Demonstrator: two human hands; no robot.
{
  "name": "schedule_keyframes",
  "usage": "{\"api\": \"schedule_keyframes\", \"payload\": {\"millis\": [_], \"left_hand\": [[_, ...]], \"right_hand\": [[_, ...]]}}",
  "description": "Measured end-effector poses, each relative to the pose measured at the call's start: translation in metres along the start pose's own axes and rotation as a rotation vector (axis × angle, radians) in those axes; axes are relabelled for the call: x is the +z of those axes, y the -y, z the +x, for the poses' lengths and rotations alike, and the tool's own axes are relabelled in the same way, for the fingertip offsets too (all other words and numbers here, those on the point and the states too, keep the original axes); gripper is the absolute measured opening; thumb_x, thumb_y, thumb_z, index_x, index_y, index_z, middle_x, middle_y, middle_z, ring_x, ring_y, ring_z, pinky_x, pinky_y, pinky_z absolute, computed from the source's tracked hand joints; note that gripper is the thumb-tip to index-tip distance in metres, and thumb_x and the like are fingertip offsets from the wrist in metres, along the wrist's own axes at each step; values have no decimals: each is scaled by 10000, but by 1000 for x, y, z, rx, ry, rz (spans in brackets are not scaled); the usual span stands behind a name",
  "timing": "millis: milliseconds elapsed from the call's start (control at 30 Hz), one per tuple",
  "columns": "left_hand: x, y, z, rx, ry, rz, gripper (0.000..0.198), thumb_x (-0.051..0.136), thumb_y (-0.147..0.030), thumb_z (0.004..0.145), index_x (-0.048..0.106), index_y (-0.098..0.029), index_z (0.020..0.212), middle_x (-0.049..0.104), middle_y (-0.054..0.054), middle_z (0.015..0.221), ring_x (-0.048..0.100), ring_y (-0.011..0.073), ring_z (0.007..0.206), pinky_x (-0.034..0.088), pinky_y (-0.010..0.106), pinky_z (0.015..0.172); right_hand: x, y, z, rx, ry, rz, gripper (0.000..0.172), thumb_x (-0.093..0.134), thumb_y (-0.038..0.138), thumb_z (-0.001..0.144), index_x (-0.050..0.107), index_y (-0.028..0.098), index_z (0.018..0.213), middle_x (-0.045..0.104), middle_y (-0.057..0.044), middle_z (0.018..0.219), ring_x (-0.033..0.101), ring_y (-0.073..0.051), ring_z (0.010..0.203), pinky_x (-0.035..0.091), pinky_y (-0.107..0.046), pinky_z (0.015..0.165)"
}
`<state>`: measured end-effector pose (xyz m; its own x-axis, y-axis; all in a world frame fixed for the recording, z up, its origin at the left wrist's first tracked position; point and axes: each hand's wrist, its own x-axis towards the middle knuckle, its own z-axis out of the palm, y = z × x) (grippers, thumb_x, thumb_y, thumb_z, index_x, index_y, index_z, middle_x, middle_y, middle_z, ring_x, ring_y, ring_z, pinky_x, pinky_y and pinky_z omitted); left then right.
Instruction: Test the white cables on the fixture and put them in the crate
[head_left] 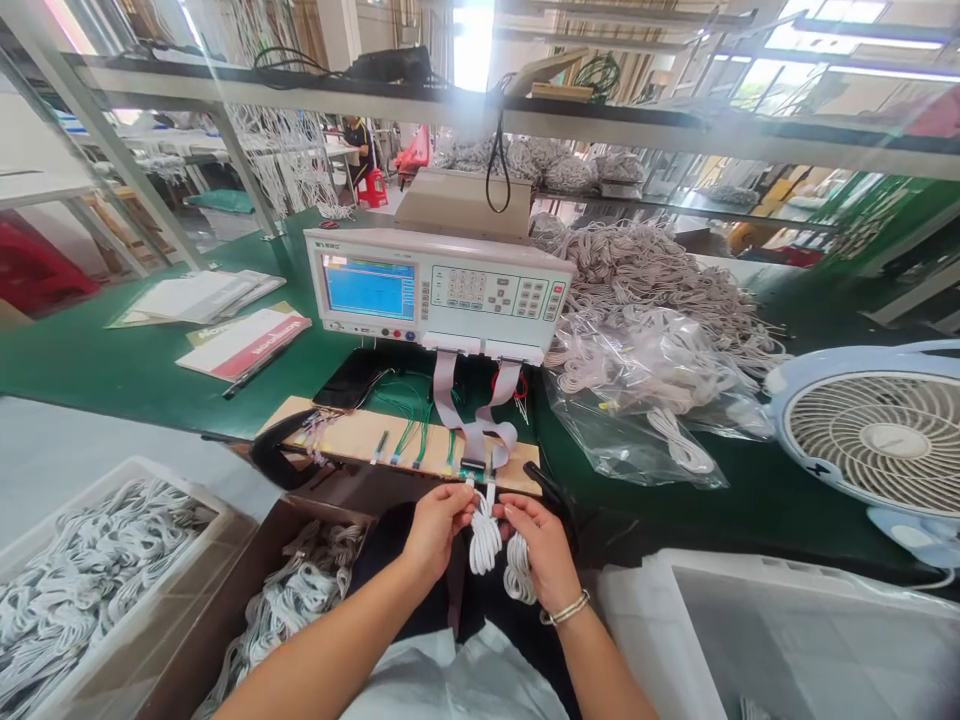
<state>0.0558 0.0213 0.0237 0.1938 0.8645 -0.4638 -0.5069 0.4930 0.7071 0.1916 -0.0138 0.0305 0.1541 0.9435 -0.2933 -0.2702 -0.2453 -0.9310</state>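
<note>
A bundled white cable (485,545) hangs at the front edge of a wooden test board (360,437), its upper end up against the board's connectors. My left hand (439,525) is closed in a pinch on that cable's upper left side. Closed too, my right hand (541,550) pinches white cable on the right, near the second connector. Below its fingers dangles another coiled white cable (519,572). Grey ribbon cables (446,395) run from the board up to a white bench tester (442,285) with a lit blue screen. My fingertips partly hide the plugs.
Two containers of white cable bundles, a pale bin (142,475) and a cardboard box (196,600), stand at lower left. A fan (885,440) and plastic-bagged cables (645,370) are on the right, above a translucent bin (675,600). Papers (244,340) lie left of the tester.
</note>
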Motion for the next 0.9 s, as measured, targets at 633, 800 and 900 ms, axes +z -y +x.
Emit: {"api": "schedule_keyframes", "payload": {"millis": [633,800,900], "left_hand": [[5,-15,14,-40,95,212,461,556,-578,579,557,-117,561,369,-41,503,254,48,411,183,203,434],[6,-12,0,5,59,215,428,572,-536,593,606,-110,603,415,-25,499,309,64,429,219,208,453],[4,0,-12,-27,52,146,405,570,-507,610,628,-119,710,532,22,599,450,116,531,310,226,510]], "right_hand": [[19,-1,23,40,54,-89,396,624,482,581,655,131,760,557,-16,516,494,-165,497,369,-273,477],[23,-3,10,-20,33,-98,302,631,432,598,544,153,523,445,30,448,385,-103,437,307,-235,450],[26,-11,-3,-86,30,-211,349,595,423,642,454,164,455,371,49,427,324,-85,429,269,-223,441]]}}
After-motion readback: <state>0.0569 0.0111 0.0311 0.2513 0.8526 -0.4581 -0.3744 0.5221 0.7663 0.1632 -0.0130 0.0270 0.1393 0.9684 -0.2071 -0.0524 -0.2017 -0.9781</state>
